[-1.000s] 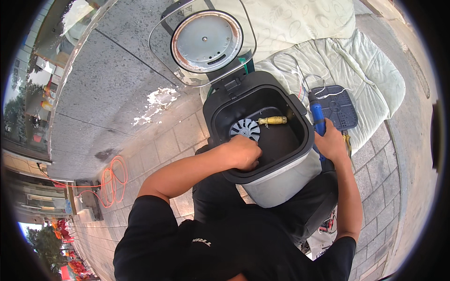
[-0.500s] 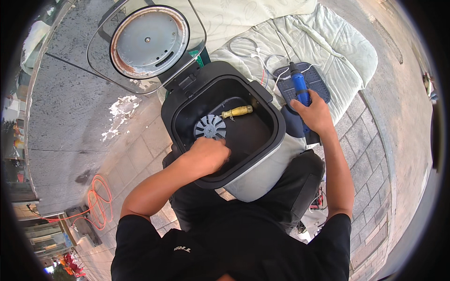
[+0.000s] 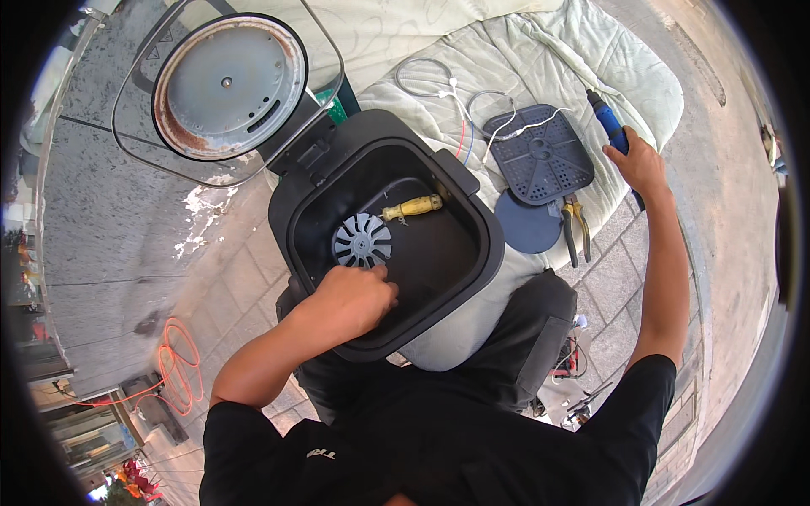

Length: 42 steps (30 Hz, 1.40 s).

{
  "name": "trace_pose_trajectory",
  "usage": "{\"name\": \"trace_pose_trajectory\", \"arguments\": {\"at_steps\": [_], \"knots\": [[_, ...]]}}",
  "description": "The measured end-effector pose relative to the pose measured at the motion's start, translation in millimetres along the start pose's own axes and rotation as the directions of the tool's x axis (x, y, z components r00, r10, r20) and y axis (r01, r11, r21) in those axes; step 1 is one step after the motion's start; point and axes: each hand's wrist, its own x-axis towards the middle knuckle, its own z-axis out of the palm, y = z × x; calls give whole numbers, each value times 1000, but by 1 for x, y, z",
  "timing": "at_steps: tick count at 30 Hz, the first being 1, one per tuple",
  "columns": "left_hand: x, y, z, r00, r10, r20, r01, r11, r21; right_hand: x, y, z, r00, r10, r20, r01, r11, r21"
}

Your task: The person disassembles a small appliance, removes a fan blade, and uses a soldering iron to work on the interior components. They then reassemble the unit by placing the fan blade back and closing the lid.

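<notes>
My left hand (image 3: 357, 297) reaches into a square black cooker body (image 3: 283, 211) resting by my lap. Its fingers are curled closed against the lower edge of a grey fan wheel (image 3: 363, 241); what they hold, if anything, is hidden. A screwdriver with a yellow handle (image 3: 413, 207) lies inside, right of the fan wheel. My right hand (image 3: 639, 164) is wrapped round a blue electric screwdriver (image 3: 609, 125), above the right side of the padded cloth. Hinged open at the back left is the cooker's lid (image 3: 228, 80), its round metal plate rusty at the rim.
On the pale quilted cloth (image 3: 633, 63) lie a dark perforated tray (image 3: 540, 152), a round dark disc (image 3: 530, 223), yellow-handled pliers (image 3: 576, 229) and loose wires (image 3: 456, 97). An orange cable (image 3: 177, 367) coils on the paving at left. Tools (image 3: 578, 409) lie beside my right leg.
My right hand has carried the electric screwdriver right and away from the tray, uncovering the pliers and disc. My left hand stays beside the fan wheel. The whole view has shifted slightly.
</notes>
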Motion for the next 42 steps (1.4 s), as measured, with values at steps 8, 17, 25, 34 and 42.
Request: {"name": "trace_pose_trajectory", "arguments": {"at_steps": [8, 17, 25, 34, 42], "knots": [[-21, 3, -30, 913, 11, -408, -108, 971, -215, 9, 37, 68, 1000, 15, 19, -15, 1000, 16], [-51, -36, -46, 34, -352, -935, -338, 877, -342, 32, -18, 16, 928, -65, -367, 170, 950, 261], [-42, -93, -73, -450, -511, -732, -418, 845, -334, -37, -254, -92, 840, -313, -444, 543, 497, 677], [-21, -126, -88, -360, -669, -650, -527, 721, -450, -37, -365, -110, 817, -376, -436, 557, 325, 764], [-23, -143, -81, -194, -761, -619, -730, 534, -427, -27, -388, -108, 877, -340, -340, 457, 366, 811]]}}
